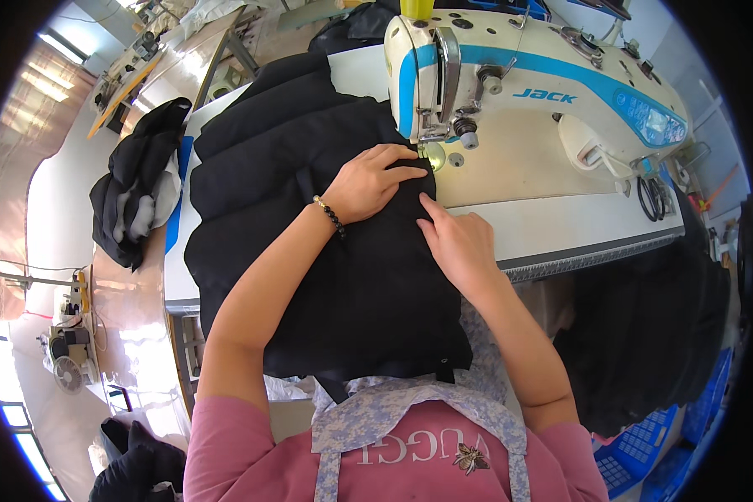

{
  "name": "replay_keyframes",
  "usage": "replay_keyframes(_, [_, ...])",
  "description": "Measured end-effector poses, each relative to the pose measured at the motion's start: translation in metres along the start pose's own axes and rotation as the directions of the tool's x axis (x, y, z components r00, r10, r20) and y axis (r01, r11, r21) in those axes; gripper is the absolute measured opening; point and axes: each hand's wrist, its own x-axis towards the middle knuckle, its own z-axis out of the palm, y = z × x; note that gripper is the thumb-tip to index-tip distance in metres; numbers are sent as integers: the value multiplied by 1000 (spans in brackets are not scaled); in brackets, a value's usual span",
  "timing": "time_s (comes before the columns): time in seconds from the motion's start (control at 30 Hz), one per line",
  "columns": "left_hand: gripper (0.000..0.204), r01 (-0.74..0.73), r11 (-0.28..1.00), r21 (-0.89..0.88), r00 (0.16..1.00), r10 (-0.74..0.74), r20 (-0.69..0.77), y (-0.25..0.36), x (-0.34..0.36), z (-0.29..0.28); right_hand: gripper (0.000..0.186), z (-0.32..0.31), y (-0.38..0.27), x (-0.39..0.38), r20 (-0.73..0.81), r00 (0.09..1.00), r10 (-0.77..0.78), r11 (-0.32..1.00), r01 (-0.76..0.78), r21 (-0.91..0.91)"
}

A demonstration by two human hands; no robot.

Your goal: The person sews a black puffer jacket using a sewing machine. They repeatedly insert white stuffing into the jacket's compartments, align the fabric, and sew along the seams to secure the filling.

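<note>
A black padded garment piece [335, 276] with quilted channels lies across the sewing machine's bed and hangs toward my lap. My left hand [366, 182], with a beaded bracelet [330, 219] at the wrist, rests flat on it. Its outstretched fingers reach close to the presser foot [423, 151]. Along the garment's right edge is my right hand [460, 247], its index finger and thumb extended and apart on the cloth. Its other fingers are curled and partly hidden. The white and blue sewing machine [544, 84] has a small light shining at the needle area.
A ruler strip [594, 258] runs along the table's front edge. Black padded pieces [138, 184] lie at the left, and a dark quilted piece [644, 326] hangs at the right above a blue basket [636, 452]. Another sewing machine [67, 339] stands far left.
</note>
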Motion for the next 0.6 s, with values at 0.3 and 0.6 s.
replay_keyframes(0.3, [50, 10, 999, -49, 998, -7, 66, -18, 5, -4, 30, 3, -1, 5, -63, 998, -10, 996, 15, 90])
replay_keyframes(0.6, [44, 488, 841, 234, 873, -472, -126, 107, -96, -78, 42, -34, 39, -131, 400, 910, 114, 752, -342, 563])
